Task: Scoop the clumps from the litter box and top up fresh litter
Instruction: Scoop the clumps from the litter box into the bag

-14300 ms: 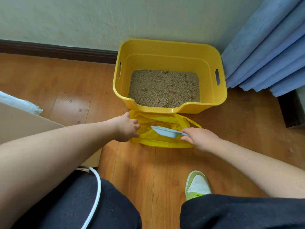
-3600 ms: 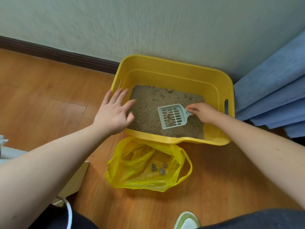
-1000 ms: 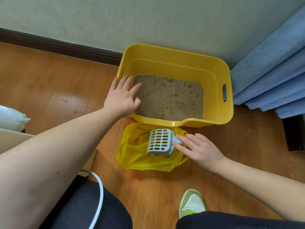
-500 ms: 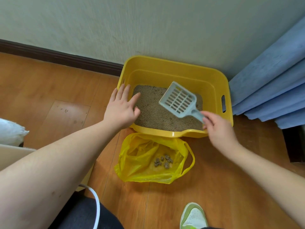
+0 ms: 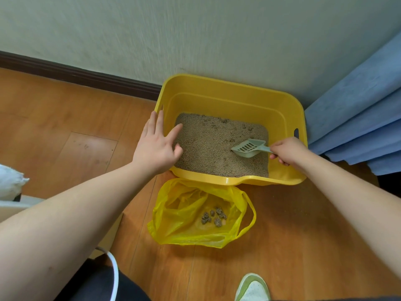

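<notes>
Even, diffuse daylight; soft shadows only. Wide-angle distortion bows the baseboard (image 5: pixel 78 76) at upper left; slight motion blur streaks the wall (image 5: pixel 195 35).

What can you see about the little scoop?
The scoop is pale grey-blue and looks like plastic, with rows of slots in its bowl and a thin handle. The right hand grips the handle. It sits low inside the yellow box, on its right side, front edge tipped into the litter. Its bowl looks empty.
</notes>
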